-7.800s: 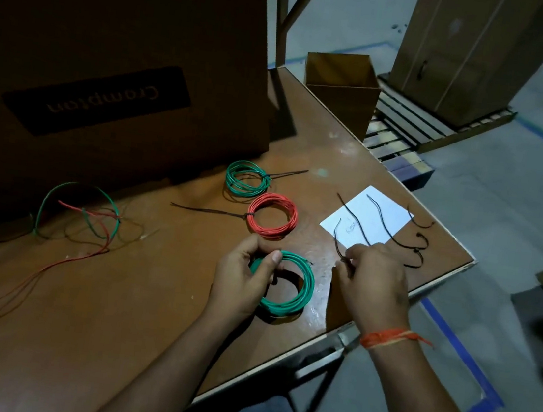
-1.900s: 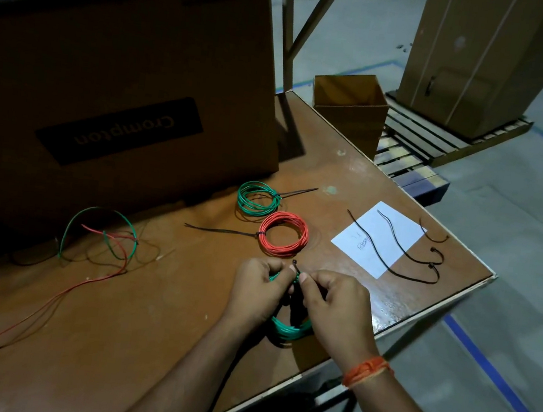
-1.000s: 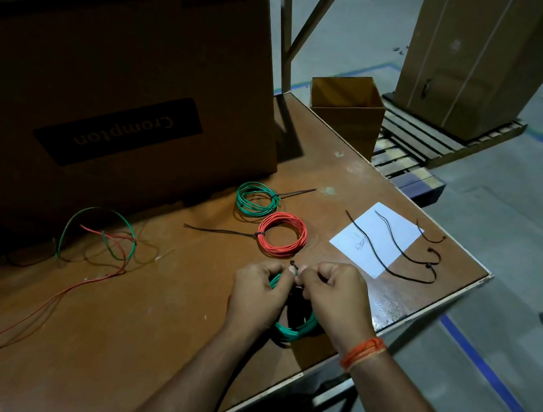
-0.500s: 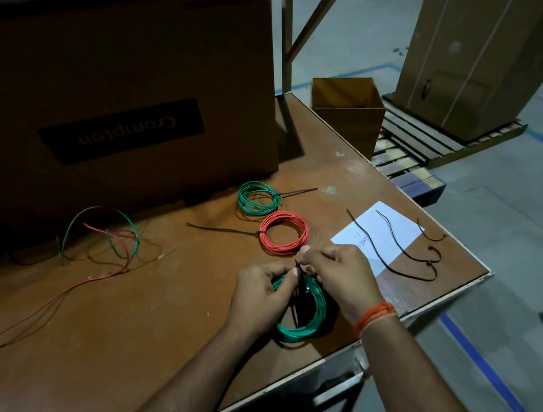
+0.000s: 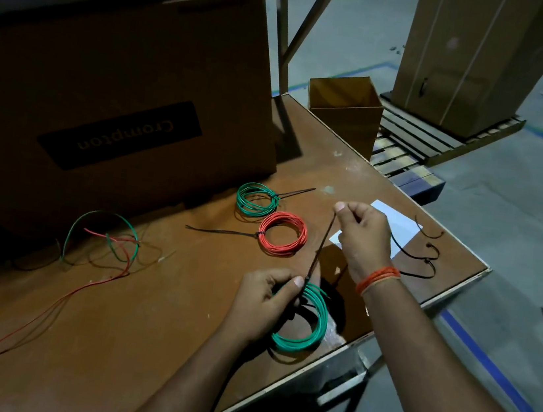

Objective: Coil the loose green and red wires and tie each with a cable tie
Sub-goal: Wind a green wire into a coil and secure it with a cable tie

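My left hand (image 5: 264, 300) grips a green wire coil (image 5: 307, 328) near the table's front edge, thumb pressed at the tie's head. My right hand (image 5: 360, 238) pinches the tail of a black cable tie (image 5: 320, 247), which runs taut from the coil up to my fingertips. A tied green coil (image 5: 257, 199) and a tied red coil (image 5: 282, 233) lie farther back, each with a tie tail sticking out. Loose green and red wires (image 5: 103, 242) sprawl at the left.
Spare black cable ties (image 5: 425, 257) lie by a white paper sheet (image 5: 399, 222) at the right corner. A large brown carton (image 5: 116, 88) stands at the back left, a small open box (image 5: 345, 106) behind the table's far end. The table edge (image 5: 341, 348) is close.
My right hand has risen up and away from the coil, drawing the tie's tail out long and taut. My left hand stays on the coil.
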`<state>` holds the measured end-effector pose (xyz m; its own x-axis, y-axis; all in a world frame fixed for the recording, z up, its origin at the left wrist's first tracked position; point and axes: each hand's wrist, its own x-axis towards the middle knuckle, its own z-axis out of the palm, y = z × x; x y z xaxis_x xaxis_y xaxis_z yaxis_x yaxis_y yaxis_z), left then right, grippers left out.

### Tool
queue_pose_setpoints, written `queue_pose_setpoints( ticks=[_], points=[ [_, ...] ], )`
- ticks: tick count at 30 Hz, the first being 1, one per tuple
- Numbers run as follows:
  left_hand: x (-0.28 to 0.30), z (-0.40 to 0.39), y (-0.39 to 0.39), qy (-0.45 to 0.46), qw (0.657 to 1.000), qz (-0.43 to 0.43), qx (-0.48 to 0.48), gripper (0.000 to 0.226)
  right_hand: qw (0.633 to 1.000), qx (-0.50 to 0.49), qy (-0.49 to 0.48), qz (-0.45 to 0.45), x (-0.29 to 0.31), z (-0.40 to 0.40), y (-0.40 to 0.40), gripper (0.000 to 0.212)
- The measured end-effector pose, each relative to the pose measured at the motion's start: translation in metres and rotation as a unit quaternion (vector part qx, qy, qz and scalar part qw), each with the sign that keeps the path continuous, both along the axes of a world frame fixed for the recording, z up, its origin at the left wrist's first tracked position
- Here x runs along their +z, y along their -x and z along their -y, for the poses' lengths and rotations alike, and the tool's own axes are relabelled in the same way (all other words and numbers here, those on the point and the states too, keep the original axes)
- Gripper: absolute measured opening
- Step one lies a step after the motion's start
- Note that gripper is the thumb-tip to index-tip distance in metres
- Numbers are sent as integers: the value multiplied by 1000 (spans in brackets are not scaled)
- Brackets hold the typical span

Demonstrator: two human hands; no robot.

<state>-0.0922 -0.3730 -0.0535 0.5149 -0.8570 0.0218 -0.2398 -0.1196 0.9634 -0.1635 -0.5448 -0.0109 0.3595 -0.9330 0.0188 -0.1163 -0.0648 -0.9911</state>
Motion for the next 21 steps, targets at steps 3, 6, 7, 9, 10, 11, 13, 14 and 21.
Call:
queue_pose_setpoints(
  ticks=[3, 6, 7, 9, 10, 11, 13, 14, 21],
  points=[
    [3, -1, 0, 5, 999, -36, -6, 38, 1000, -13, 23, -8, -6, -1, -1, 24],
    [5, 0, 0, 20, 1000, -20, -5, 45, 999, -8, 25, -19, -12, -4, -2, 25],
    [4, 0, 0, 21, 1000, 5, -4, 47, 1000, 9, 17, -24, -13, -6, -1, 25],
    [3, 1, -1, 28, 999, 37, 1, 49, 997, 67, -32, -12, -11, -13, 0, 26],
    [3, 2, -1, 31, 999, 35, 8, 50, 992, 101, -74, 5, -11, -17, 1, 27],
    [3, 2, -1, 31, 999, 28, 17, 51, 984, 131, -121, 21, -10, -21, 4, 28],
    [3, 2, 1, 37, 999, 5, 29, 49, 965, 177, -191, 44, -8, -30, 12, 28],
    [3, 2, 3, 39, 999, -4, 34, 47, 959, 197, -199, 51, -8, -34, 17, 23],
    [1, 1, 3, 33, 998, -2, 53, 40, 969, 185, -156, 47, -14, -55, 34, 21]
  ],
)
